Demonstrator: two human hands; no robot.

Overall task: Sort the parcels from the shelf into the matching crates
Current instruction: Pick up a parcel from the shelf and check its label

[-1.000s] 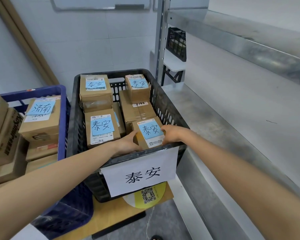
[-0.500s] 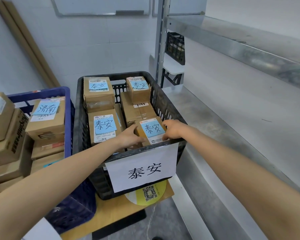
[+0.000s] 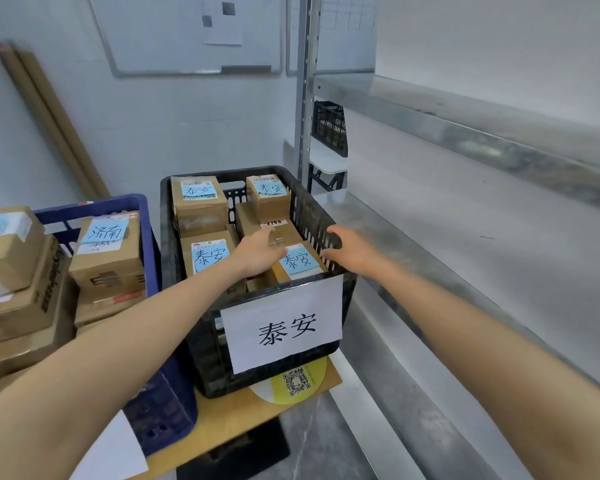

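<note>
A black crate [image 3: 169, 244] with a white paper sign on its front holds several cardboard parcels with blue notes. The front right parcel [image 3: 300, 262] lies inside it, just behind the front rim. My left hand [image 3: 257, 255] rests flat beside that parcel's left edge with its fingers stretched out, gripping nothing. My right hand [image 3: 354, 251] hovers over the crate's right rim with its fingers apart and nothing in it. The metal shelf [image 3: 447, 282] to the right shows no parcels.
A blue crate [image 3: 145, 220] on the left holds parcels with a different blue note, and more boxes [image 3: 18, 271] are stacked left of it. Both crates stand on a wooden board [image 3: 222, 427]. A small black crate [image 3: 329, 128] sits behind the shelf post.
Both hands have let go of the front right parcel, which now lies in the black crate. My right hand has moved out to the crate's rim. The view has tilted up.
</note>
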